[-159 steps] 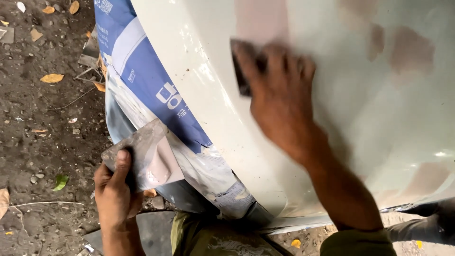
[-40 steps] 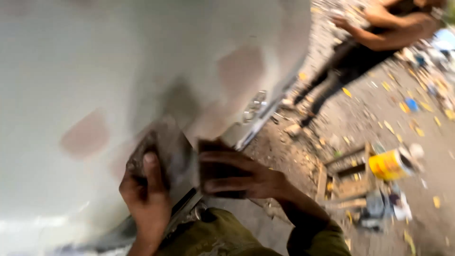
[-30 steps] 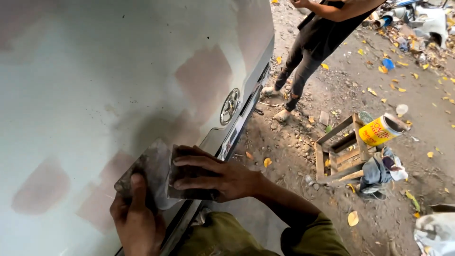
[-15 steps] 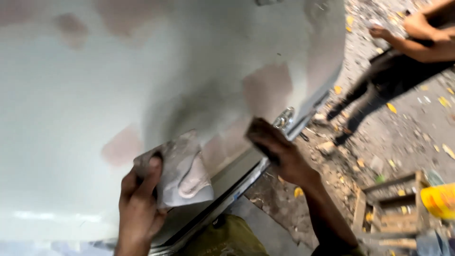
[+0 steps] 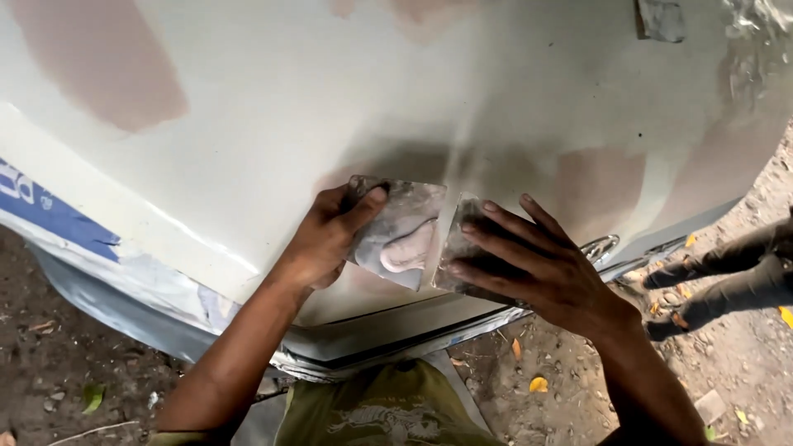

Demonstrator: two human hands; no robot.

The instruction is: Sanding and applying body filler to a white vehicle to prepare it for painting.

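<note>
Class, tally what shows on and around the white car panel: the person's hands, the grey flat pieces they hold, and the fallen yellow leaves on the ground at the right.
Hands: 2 (left hand, right hand)
Grey flat pieces: 2 (left piece, right piece)
Yellow leaves: 5 at least (one)
Total: 9

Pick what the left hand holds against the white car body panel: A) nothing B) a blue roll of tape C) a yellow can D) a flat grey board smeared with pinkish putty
D: the left hand grips a flat grey board smeared with pinkish putty, thumb over its top edge, against the white car body panel; the right hand presses a second grey piece beside it.
</note>
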